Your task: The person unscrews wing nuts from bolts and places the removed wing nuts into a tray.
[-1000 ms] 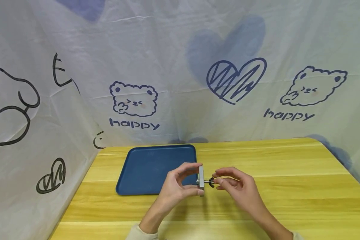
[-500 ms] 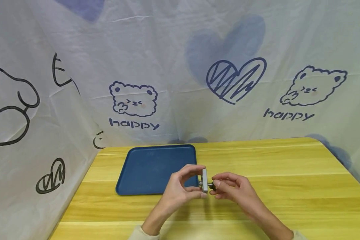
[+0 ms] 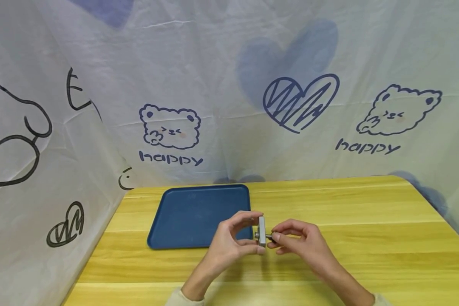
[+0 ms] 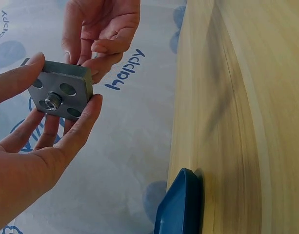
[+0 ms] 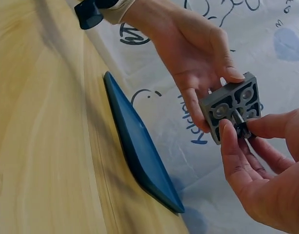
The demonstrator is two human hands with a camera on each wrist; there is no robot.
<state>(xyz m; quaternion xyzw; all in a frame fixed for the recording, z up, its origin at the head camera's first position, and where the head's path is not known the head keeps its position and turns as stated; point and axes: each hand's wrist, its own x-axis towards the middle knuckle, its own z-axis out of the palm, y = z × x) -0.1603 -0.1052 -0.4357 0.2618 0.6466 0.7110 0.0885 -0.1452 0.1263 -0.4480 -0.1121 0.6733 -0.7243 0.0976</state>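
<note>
faces a pale curtain [image 3: 229, 144] at twelve o'clock, printed with bears, hearts and the word happy, and wrapping round to nine and three. has a blue tray [image 3: 199, 216] at ten o'clock from the hands, flat on the table [image 3: 367, 250], with its near right corner hidden behind the left hand [image 3: 227, 244] in the head view. wears pale sleeves [image 3: 183, 298] at both wrists, plus a dark device [image 5: 88, 14] by the left one.

grips the plate [image 3: 262, 231] by opposite edges in the left hand, with fingers at twelve o'clock and thumb at six, up off the table. shows grey, square and thick, with a flat, holed face toward nine o'clock and a silver stub [image 4: 52, 101] near its middle; bears ribs and round recesses on the face toward three. sends a thin rod [image 5: 238, 118] out of that ribbed face. pinches with the right hand [image 3: 304, 242] a dark piece [image 5: 242, 128] on the rod, mostly covered by fingertips.

meets the curtain along the table's far edge, rounds off at a corner at two o'clock, slants from ten to eight along the left side. stretches wide in plain wood from the right hand toward three o'clock.
</note>
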